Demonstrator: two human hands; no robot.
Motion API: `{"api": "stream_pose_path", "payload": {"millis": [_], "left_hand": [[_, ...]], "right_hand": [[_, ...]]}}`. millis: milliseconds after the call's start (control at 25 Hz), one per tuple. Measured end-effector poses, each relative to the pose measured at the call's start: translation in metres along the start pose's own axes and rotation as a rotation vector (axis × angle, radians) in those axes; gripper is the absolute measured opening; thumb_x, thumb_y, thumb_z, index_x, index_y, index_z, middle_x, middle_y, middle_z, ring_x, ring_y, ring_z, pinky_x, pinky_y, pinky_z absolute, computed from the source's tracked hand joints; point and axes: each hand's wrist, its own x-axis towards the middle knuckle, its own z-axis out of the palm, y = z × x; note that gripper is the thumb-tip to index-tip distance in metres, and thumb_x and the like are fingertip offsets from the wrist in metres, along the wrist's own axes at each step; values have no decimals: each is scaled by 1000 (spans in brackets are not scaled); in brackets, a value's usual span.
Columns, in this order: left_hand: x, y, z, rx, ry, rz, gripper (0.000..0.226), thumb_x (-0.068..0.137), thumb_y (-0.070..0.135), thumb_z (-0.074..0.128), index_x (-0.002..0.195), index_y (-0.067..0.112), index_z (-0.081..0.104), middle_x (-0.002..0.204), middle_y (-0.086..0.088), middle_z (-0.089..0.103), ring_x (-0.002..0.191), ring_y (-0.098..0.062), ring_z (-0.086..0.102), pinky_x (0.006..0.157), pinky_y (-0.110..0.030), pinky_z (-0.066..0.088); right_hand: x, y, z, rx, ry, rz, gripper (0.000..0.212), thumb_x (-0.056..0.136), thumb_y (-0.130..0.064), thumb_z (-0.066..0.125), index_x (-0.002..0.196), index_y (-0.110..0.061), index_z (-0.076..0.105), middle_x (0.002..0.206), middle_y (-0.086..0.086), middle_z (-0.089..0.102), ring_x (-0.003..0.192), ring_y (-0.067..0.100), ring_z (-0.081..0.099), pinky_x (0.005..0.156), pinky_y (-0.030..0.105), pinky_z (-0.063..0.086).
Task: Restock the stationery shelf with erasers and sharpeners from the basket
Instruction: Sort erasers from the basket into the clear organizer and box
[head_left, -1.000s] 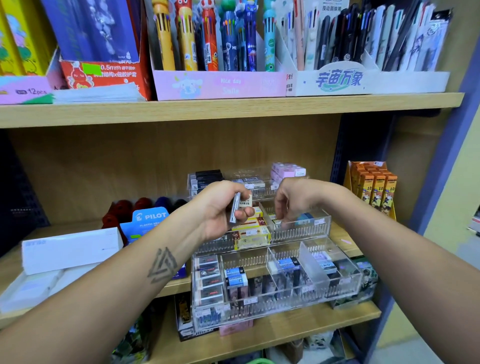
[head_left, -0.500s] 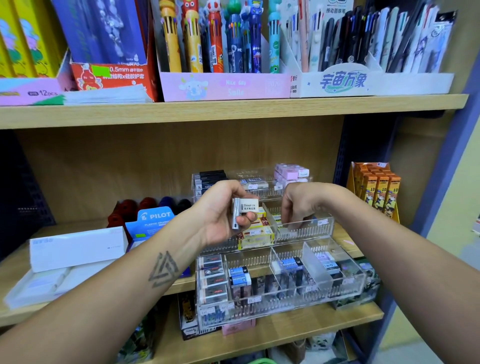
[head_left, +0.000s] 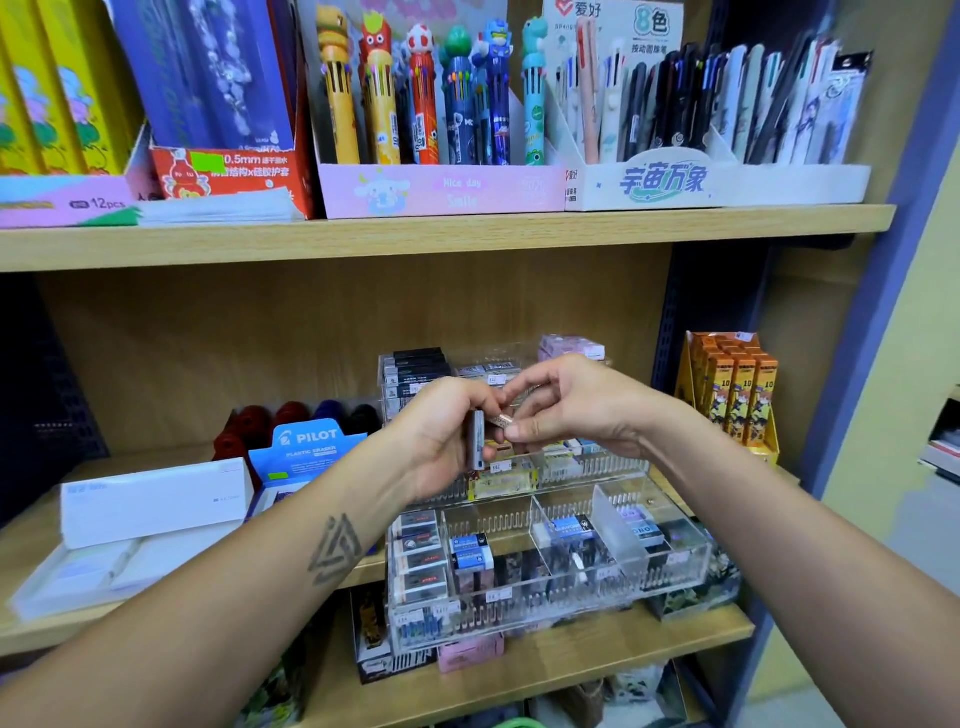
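Bare, sleeveless forearms; dark nested-triangle tattoo (head_left: 334, 550) on the left inner forearm (head_left: 249, 587).

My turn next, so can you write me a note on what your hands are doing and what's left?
Left hand holds a small stack of erasers.
Right hand pinches one eraser off that stack with its fingers.
Both hover over the clear tiered organizer, whose compartments already hold some erasers.
Left: place the pinched eraser in a compartment, then the rest. The basket is out of view.

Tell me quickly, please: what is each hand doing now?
Left hand: holds a small stack of erasers.
Right hand: pinches one eraser off that stack.
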Motion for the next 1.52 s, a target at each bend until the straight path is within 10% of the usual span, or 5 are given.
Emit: {"api": "stream_pose_path", "payload": {"millis": [520, 680, 840, 1000, 1520], "left_hand": [[8, 9, -11, 87, 186, 13, 29, 90, -3, 57, 113, -21, 57, 78, -22, 58, 45, -16, 43, 34, -18, 26], [14, 29, -11, 2, 162, 8, 5, 87, 0, 50, 87, 1, 55, 71, -18, 56, 51, -19, 46, 45, -23, 42], [26, 45, -28, -91, 179, 105, 28, 83, -21, 34, 97, -3, 50, 84, -21, 50, 68, -27, 54, 57, -36, 55], [32, 50, -42, -127, 187, 167, 39, 83, -31, 45, 117, -13, 48, 114, -36, 52, 98, -49, 66, 70, -43, 62], [31, 39, -46, -168, 190, 186, 37, 85, -27, 49, 116, -8, 48, 115, -42, 58, 85, -43, 70, 76, -42, 61]], "right_hand": [[-1, 5, -7, -468, 245, -186, 30, 75, -13, 86, 103, -14, 75, 85, -4, 71, 81, 16, 70, 78, 29, 58], [27, 8, -24, -442, 428, -106, 25, 80, -12, 81, 104, -16, 73, 86, 0, 72, 77, 15, 68, 73, 26, 58], [63, 6, -39, -582, 565, 1, 19, 81, -17, 81, 98, -22, 74, 88, -3, 71, 72, 4, 66, 57, 9, 45], [94, 0, -44, -660, 460, 54, 14, 78, -16, 83, 88, -22, 76, 90, -3, 74, 83, 12, 69, 66, 21, 51], [130, -27, -45, -942, 31, 277, 24, 79, -2, 77, 100, 9, 72, 84, 25, 72, 65, 25, 62, 73, 41, 60]]}}
